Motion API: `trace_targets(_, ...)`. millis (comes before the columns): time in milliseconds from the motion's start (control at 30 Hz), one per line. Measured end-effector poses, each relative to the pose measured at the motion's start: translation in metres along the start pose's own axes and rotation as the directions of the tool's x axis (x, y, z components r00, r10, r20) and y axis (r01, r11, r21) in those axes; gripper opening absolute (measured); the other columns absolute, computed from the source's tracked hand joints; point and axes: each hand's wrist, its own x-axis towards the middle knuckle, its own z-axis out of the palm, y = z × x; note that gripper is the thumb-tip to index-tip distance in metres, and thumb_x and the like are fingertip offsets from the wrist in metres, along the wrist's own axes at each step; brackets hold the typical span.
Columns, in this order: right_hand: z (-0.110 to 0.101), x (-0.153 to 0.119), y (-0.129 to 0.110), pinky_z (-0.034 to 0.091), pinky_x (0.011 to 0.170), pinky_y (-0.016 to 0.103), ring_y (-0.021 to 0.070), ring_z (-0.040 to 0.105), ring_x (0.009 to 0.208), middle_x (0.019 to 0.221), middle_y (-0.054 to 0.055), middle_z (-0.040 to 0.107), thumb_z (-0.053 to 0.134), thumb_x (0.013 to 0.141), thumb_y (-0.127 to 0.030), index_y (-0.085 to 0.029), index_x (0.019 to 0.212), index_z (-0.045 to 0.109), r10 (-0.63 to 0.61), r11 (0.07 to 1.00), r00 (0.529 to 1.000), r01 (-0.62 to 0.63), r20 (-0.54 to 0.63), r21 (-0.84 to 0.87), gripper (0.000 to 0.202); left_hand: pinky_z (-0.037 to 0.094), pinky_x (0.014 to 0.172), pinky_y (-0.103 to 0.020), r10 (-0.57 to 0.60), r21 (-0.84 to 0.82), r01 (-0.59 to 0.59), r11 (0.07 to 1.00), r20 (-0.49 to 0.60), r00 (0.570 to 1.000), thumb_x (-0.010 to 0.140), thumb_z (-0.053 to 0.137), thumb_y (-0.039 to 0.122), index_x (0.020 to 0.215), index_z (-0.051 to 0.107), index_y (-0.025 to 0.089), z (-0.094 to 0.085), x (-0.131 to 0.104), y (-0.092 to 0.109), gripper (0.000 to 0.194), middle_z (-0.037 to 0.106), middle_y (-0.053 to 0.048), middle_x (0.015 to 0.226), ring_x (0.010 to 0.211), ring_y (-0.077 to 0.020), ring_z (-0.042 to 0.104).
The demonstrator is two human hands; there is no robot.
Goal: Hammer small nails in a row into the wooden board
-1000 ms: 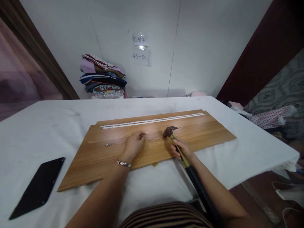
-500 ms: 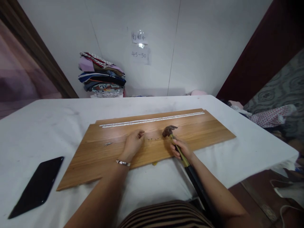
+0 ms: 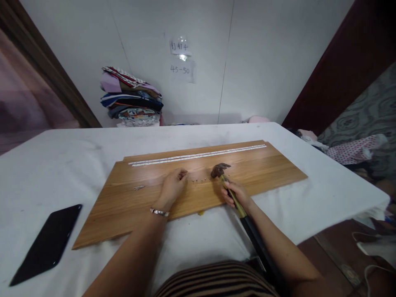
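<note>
My right hand [image 3: 235,194] is wrapped round the handle of a claw hammer [image 3: 218,170], high up near its rusty head. The head is just over a wooden board [image 3: 262,170], at the right end of a short row of nails [image 3: 197,180] standing in the wood. To the left of that row, my left hand [image 3: 173,185] rests on the board with its fingertips drawn together. What they pinch, if anything, is too small to make out. A few loose nails [image 3: 139,187] lie on the board left of this hand.
Two white measuring strips [image 3: 198,156] run along the board's far side. A black flat device [image 3: 46,245] lies on the white-covered table [image 3: 93,144] at the left. Folded clothes [image 3: 133,97] are stacked by the wall, which carries paper notes [image 3: 181,70].
The view has shifted very slightly. Both hands, the hammer and the nails keep nearly the same places on the board.
</note>
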Motion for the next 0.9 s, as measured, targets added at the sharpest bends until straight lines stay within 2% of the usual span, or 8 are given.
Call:
trace_targets(333,-0.0013,0.0005,0.0027,0.029,0.024,0.015,0.0034,0.035,0.028,0.059,-0.009,0.052,0.058,0.078,-0.038,-0.021,0.084,0.041,-0.016,1.0,1.0,0.016,0.01,-0.017,0.025,0.05,0.075,-0.031,0.0,-0.01,0.0,1.0,-0.001,1.0,0.076,0.049,0.024,0.09,0.063,0.019,0.0005,-0.0006,-0.0033,0.02,0.069,-0.005,0.088,0.08,-0.0181,0.064)
trace_targets(900,-0.0012,0.0004,0.0024,0.03,0.024,0.015,0.0036,0.035,0.029,0.06,-0.008,0.051,0.056,0.08,-0.037,-0.021,0.09,0.044,-0.048,0.999,0.999,0.048,0.01,-0.02,0.023,0.05,0.072,-0.028,0.003,-0.03,-0.003,1.0,-0.012,1.0,0.073,0.05,0.022,0.089,0.063,0.018,0.0009,-0.0007,-0.0018,0.021,0.067,-0.003,0.082,0.075,-0.0164,0.062)
